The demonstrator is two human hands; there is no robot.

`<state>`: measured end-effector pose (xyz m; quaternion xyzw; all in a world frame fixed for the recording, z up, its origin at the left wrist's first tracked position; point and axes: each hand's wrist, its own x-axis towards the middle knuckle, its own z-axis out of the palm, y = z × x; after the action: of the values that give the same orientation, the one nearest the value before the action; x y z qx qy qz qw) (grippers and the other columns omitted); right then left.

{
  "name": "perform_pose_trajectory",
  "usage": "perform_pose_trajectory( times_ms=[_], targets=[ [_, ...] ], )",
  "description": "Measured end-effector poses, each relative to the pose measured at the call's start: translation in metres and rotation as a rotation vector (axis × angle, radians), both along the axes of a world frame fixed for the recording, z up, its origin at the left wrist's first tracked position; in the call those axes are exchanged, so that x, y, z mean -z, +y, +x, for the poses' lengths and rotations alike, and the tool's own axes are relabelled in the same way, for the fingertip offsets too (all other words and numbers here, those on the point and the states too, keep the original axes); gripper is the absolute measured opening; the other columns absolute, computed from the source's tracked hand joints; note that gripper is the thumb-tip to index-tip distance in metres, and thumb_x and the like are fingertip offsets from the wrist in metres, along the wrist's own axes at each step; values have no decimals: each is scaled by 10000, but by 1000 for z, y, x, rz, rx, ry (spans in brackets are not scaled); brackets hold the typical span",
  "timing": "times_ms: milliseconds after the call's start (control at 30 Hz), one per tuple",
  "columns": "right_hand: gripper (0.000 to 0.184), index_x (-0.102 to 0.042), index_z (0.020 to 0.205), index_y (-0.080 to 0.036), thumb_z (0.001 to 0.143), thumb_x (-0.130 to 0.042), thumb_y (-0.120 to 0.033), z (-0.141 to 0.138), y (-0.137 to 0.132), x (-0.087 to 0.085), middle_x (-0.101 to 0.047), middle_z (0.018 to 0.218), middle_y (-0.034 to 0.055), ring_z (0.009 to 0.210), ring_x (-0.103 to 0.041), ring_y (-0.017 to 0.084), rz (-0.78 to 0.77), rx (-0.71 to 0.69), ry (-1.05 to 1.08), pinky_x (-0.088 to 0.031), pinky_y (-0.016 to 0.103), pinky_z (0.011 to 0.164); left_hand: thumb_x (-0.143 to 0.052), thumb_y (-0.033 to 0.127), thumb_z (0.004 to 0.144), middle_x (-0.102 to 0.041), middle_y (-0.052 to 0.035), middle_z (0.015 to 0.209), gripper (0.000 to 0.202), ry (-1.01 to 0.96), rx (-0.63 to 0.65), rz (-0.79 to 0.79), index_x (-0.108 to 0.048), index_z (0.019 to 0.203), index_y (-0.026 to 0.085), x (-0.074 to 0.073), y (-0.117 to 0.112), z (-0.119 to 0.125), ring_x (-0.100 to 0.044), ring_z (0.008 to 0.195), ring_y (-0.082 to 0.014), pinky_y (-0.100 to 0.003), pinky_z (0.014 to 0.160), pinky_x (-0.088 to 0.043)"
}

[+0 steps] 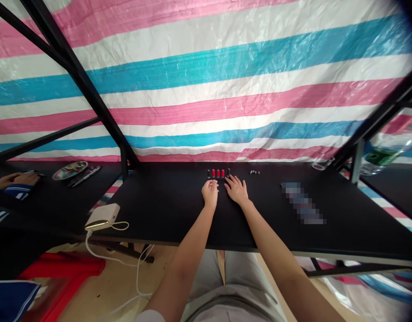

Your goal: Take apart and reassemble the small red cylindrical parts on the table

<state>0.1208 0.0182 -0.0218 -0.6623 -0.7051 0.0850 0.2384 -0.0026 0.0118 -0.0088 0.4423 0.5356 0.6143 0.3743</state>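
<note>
On the black table a short row of small capsule-like pieces stands in front of my hands. Red ones are in the middle, with a black one at the left end and another black one at the right end. My left hand is just below the left part of the row, its fingers curled together; whatever they may hold is hidden. Flat on the tabletop, my right hand has its fingers spread, the tips close to the right-hand black piece. Whether they touch it I cannot tell.
Small silvery pieces lie right of the row, near a blurred-out strip. A white power bank with cables sits front left. A clear cup stands back right. Another person's hands are far left, beside a tray.
</note>
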Motion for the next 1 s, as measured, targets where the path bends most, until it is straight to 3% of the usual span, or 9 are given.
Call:
perform_pose_trajectory(
  times_ms=[167,267,400,533,733,1000],
  targets=[
    [400,-456,1253,-268,877,-379,-383,-2,6,1,-412,1357,51,1285,-289,250,29,3,24,-147,569,1023,-526,322,752,-597,-24,644,208,3,5,-3,-603,756,129,-2,0,0,-503,457,-68,-193,467,-415],
    [359,-510,1187,-246,867,-399,-365,-1,5,1,-483,1289,72,1221,-376,255,125,26,106,-212,551,1000,-531,321,749,-597,-24,646,203,-1,5,1,-603,753,131,-2,0,-1,-501,454,-69,-196,468,-413],
    [262,-586,968,-194,846,-426,-362,6,0,-5,-608,1039,86,982,-538,219,337,73,328,-392,421,871,-551,337,742,-604,-25,660,211,-34,21,1,-609,756,135,-3,0,0,-501,463,-66,-196,482,-409],
    [209,-536,858,-185,840,-430,-365,7,-9,-12,-610,822,50,773,-572,162,475,33,590,-443,321,744,-595,389,719,-612,-32,699,280,-118,139,-9,-630,819,130,-11,-4,4,-483,465,-51,-192,477,-388],
    [249,-481,946,-192,842,-427,-412,-4,-21,-18,-619,843,51,743,-601,149,366,-134,759,-465,282,680,-641,439,679,-570,-6,653,466,-243,308,-30,-608,1021,124,-22,-11,8,-401,409,-28,-188,410,-302],
    [282,-475,1027,-194,853,-407,-406,-4,-25,-17,-648,857,62,771,-623,168,257,-175,728,-476,296,689,-630,479,677,-519,13,611,391,-256,282,27,-635,855,131,-22,-11,7,-385,419,-20,-177,405,-279]
  ],
)
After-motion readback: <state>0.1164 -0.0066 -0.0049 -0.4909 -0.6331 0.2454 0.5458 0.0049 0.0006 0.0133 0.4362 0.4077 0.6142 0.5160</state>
